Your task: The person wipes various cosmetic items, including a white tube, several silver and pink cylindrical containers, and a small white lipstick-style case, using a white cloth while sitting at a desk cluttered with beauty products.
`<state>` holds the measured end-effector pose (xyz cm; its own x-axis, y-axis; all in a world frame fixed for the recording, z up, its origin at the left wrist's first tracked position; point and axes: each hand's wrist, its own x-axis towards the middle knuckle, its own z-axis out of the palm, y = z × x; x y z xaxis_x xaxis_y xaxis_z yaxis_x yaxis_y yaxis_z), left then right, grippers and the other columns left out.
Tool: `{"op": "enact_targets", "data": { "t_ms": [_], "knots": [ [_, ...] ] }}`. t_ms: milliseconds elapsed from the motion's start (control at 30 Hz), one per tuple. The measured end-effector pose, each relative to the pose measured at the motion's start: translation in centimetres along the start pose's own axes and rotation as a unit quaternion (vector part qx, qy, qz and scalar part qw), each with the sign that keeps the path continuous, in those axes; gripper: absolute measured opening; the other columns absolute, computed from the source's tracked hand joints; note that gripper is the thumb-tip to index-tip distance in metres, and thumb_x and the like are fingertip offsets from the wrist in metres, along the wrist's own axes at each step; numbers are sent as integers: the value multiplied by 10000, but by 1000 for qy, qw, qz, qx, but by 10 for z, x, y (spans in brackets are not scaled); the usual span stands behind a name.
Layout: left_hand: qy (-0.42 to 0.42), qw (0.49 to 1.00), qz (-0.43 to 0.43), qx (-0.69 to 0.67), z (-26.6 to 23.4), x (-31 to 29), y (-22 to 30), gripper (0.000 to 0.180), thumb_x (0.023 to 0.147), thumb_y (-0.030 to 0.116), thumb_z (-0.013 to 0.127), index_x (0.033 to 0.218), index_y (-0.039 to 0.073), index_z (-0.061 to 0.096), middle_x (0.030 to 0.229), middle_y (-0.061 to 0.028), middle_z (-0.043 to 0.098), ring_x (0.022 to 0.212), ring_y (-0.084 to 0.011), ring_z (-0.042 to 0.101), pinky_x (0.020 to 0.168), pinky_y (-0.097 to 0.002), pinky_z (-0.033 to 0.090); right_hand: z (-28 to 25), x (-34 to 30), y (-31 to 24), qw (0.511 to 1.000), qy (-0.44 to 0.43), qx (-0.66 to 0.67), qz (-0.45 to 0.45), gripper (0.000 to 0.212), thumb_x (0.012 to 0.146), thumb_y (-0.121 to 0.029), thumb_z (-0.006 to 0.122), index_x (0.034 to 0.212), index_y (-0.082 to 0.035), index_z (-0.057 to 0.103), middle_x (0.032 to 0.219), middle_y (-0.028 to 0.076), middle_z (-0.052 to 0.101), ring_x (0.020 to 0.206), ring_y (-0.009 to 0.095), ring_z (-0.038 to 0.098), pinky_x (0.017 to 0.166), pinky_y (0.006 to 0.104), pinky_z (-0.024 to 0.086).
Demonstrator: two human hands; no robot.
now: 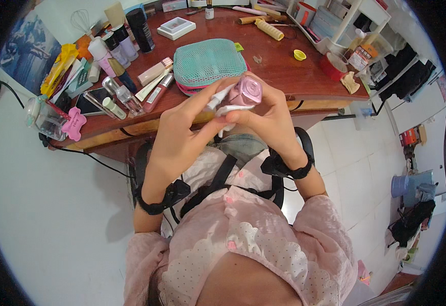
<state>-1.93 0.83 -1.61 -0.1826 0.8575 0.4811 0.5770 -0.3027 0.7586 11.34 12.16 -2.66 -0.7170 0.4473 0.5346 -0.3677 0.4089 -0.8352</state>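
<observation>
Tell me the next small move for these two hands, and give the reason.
Probably draw the white tissue gently along the glossy pink container with the left hand, while the right hand steadies it. The tissue lies against the container, the left fingers hold the tissue, and the right fingers curl around the container's side, so a light wipe seems sensible.

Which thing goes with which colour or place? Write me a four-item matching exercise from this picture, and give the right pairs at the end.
Things
1. Mesh pouch
2. Shiny pink container
3. Small round cup
4. Tall canister

Colours and places
A. Yellow
B. Black
C. Between the person's left hand and right hand
D. Turquoise

Right pairs: 1-D, 2-C, 3-A, 4-B
</observation>
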Motion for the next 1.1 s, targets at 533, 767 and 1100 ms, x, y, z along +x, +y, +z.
{"op": "enact_targets", "data": {
  "t_ms": [533, 767, 1100],
  "knots": [
    [111, 988, 16, -106, -1, -7, 9, 283, 738, -99, 591, 1002, -8, 637, 998, -109, 623, 834, -134, 595, 728, -219, 461, 5, 0, -6, 998, 47, 15, -45, 363, 714, -19, 698, 1036, -9, 530, 998, 39, 558, 927, 98, 528, 826, 244, 429],
    [206, 961, 51, -178, 10, 4, 11, 252, 727, -99, 599, 956, 3, 626, 944, -82, 584, 851, -138, 556, 713, -246, 456, 4, 0, -11, 996, 88, -5, -33, 372, 664, 33, 681, 1000, -12, 527, 979, 38, 520, 900, 104, 512, 802, 231, 403],
    [125, 989, 32, -77, -6, -3, 6, 117, 787, 32, 599, 888, -27, 604, 805, -70, 564, 717, -118, 519, 654, -213, 413, -3, 1, -8, 994, 79, 4, -74, 370, 635, 11, 715, 980, -8, 581, 994, 56, 550, 935, 128, 517, 828, 254, 403]
  ]
}}
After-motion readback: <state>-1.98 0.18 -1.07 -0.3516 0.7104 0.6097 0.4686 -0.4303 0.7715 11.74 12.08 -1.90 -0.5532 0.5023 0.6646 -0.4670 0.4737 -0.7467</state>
